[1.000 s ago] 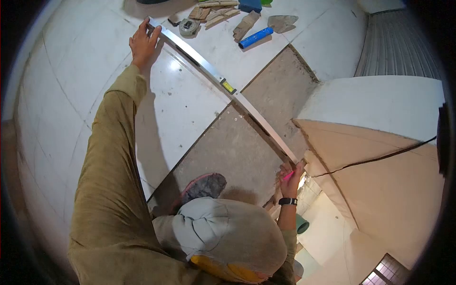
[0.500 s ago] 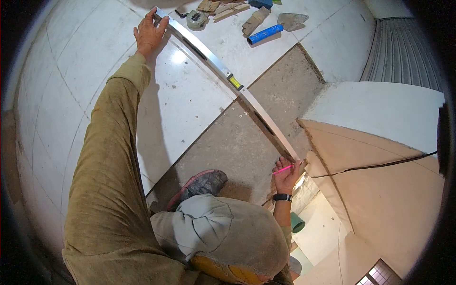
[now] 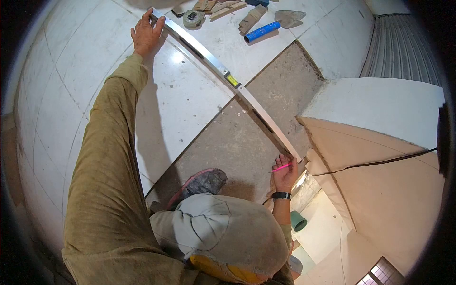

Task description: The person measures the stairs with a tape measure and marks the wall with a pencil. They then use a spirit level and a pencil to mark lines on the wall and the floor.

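Observation:
A long silver spirit level (image 3: 216, 64) with a yellow-green vial lies diagonally across white floor tiles (image 3: 199, 99) and a strip of bare concrete (image 3: 228, 137). At its far upper-left end, my left hand (image 3: 147, 34) grips the bar between thumb and fingers. My right hand (image 3: 285, 175), with a black watch on the wrist, is at the lower-right end near the wall corner. A pink pencil (image 3: 281, 168) is held across its fingers, and the thumb side touches the level's end.
Beyond the level lie a tape measure (image 3: 193, 18), a blue tube (image 3: 262, 32), a trowel (image 3: 289, 19) and wood scraps (image 3: 229, 9). My shoe (image 3: 203, 182) rests on the concrete. A wall (image 3: 370, 137) with a black cable (image 3: 380, 164) stands right; a green bucket (image 3: 298, 221) is behind.
The whole view has shifted slightly. Both hands keep their places at the ends of the level, and nothing has been taken up or let go.

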The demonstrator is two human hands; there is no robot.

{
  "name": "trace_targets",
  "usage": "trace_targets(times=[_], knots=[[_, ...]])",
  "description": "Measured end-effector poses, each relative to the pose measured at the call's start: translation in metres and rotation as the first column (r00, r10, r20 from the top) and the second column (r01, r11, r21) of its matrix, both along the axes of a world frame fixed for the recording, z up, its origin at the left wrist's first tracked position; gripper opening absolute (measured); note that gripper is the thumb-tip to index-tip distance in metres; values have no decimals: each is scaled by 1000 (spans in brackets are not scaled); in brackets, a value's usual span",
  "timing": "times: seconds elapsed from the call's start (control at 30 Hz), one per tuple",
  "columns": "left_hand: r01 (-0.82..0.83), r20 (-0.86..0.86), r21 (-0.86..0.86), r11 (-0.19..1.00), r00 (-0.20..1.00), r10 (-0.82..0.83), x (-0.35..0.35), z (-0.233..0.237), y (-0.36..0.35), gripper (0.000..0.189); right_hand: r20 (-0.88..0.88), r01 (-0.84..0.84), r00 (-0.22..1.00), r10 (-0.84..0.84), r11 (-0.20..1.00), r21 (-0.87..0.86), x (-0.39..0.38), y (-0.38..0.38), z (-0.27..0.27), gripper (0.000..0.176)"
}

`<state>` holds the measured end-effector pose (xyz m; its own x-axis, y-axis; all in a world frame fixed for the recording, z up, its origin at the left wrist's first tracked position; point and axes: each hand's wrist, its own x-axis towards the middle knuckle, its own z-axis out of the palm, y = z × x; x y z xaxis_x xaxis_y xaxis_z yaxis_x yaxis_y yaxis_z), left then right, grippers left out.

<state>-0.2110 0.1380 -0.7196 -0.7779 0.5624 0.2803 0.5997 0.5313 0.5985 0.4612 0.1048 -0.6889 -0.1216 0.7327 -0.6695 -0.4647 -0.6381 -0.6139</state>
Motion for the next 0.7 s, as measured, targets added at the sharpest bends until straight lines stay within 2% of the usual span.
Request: trace_targets(times=[0.2, 0.3, 0.4, 0.47, 0.53, 0.6, 0.7], knots=[[5, 3, 18, 1000, 1000, -5, -4, -2, 0, 69, 26, 23, 999, -23, 1000, -3, -5, -2, 3, 30], [-4, -50, 4, 1000, 999, 5, -4, -7, 1, 70, 2, 11, 1000, -11, 1000, 8, -3, -2, 2, 31], [-4, -13, 8, 1000, 1000, 4, -9, -9, 2, 69, 2, 8, 1000, -8, 1000, 7, -3, -2, 2, 32], [23, -176, -36, 999, 984, -29, -21, -28, -1, 70, 3, 17, 1000, -17, 1000, -2, -4, -2, 3, 31], [29, -162, -16, 999, 986, -31, -26, -37, 3, 70, 3, 19, 1000, -19, 1000, -2, -2, -1, 5, 31], [17, 24, 64, 998, 1000, -18, -10, -7, 3, 70, -9, 21, 1000, -21, 1000, 10, 1, 0, 3, 30], [76, -17, 109, 991, 997, -75, -6, -21, 3, 71, -12, 49, 999, -49, 995, 87, 8, 13, 2, 31]])
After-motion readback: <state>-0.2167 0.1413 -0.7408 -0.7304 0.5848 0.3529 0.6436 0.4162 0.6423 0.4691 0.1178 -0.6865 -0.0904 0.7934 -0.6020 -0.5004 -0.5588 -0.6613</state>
